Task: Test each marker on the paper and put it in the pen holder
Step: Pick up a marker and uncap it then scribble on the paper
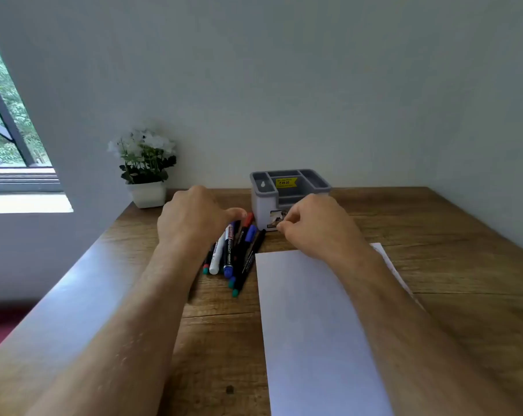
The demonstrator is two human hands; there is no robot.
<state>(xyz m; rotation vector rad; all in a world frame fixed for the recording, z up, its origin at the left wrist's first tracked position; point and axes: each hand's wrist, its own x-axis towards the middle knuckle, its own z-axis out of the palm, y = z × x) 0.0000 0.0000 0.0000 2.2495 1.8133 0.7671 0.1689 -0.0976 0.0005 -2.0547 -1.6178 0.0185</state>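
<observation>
Several markers (228,253) lie in a loose pile on the wooden table (452,265), among them a white one (216,258), a blue-capped one and thin black ones with teal ends. My left hand (194,219) rests over the far end of the pile. Its thumb stretches toward a red cap (249,219), its fingertips are hidden, and no marker shows in its grip. A grey pen holder (261,202) with compartments stands behind the pile. My right hand (317,228) hovers just in front of the holder, loosely curled and holding nothing. A white sheet of paper (314,325) lies under my right forearm.
A small white pot of white flowers (147,172) stands at the table's back left corner against the wall. A window (8,130) is at the far left. The table's left edge runs diagonally beside my left forearm.
</observation>
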